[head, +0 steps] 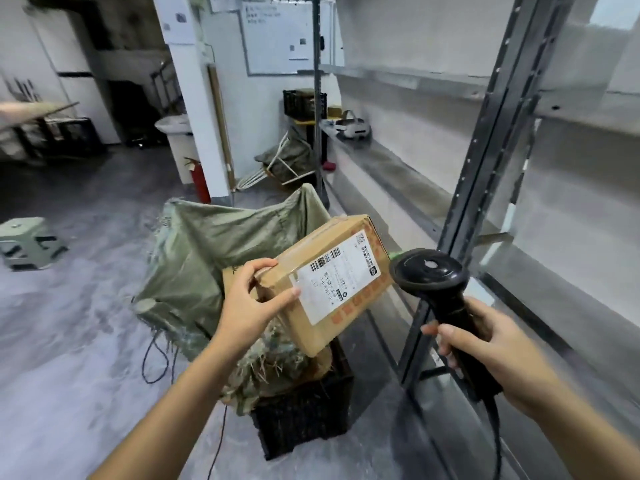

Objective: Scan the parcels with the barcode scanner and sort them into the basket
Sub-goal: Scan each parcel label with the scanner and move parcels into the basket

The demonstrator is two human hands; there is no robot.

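Observation:
My left hand (251,297) grips the near left corner of a brown cardboard parcel (349,317), held tilted in the air with its white barcode label (337,277) facing up. My right hand (491,351) holds the handle of a black barcode scanner (429,271), whose head sits just right of the parcel, close to the label. Below the parcel stands a black plastic basket (304,417) lined with a green woven sack (207,258) that spills over its rim.
A grey metal shelf rack (485,161) runs along the right, its upright post just behind the scanner. A green stool (27,244) sits on the floor at the left. A red fire extinguisher (200,183) leans by a white pillar. Black cables trail across the floor.

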